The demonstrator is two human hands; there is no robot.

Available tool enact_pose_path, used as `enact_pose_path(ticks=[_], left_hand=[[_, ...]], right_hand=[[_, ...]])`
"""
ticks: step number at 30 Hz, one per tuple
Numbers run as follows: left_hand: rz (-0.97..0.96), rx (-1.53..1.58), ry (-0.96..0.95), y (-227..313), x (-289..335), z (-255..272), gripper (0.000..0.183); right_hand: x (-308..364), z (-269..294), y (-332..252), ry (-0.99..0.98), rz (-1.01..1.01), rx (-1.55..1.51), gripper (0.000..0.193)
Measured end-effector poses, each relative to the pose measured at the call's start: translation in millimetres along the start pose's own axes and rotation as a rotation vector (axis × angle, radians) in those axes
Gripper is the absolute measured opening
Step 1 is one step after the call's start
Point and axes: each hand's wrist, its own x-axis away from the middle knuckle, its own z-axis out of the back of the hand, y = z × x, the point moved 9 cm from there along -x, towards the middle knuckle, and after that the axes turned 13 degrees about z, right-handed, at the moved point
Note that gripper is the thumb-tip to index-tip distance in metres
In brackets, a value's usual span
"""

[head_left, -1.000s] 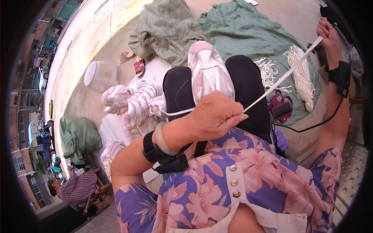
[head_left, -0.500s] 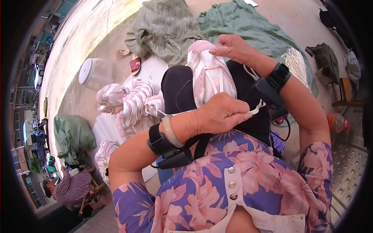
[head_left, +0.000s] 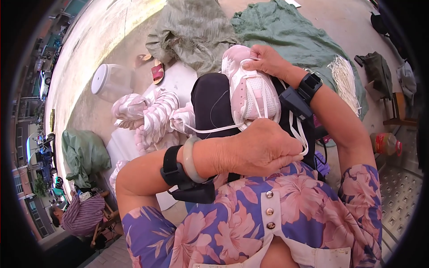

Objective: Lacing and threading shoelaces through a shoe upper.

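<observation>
Sneaker in pink and white lies on the lap's black trousers, apparently part-laced, its white lace not yet drawn tight, pinched by the left hand while the right hand grips the far end.

left hand in a tight pinch, right hand gripping farther forward, both arms bent
</observation>
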Motion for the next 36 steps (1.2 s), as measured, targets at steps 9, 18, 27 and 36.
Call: enact_pose_path(ticks=[9,18,27,36], left_hand=[[-0.041,-0.206,0.109,6.0,-5.9,2.7,0.008],[-0.093,-0.34,0.085,11.1,-17.1,-7.6,0.015],[-0.354,-0.183,0.401,41.6,20.6,37.3,0.015],[-0.207,-0.193,0.22,37.5,38.5,50.9,0.008]], right_hand=[[28.2,9.2,-46.2,-0.054,0.047,-0.056,0.019],[45.2,-26.4,-75.2,-0.195,-0.198,-0.232,0.02],[65.3,12.4,-66.8,0.165,-0.429,-1.3,0.012],[100.1,75.5,-99.2,0.159,-0.046,-1.432,0.011]])
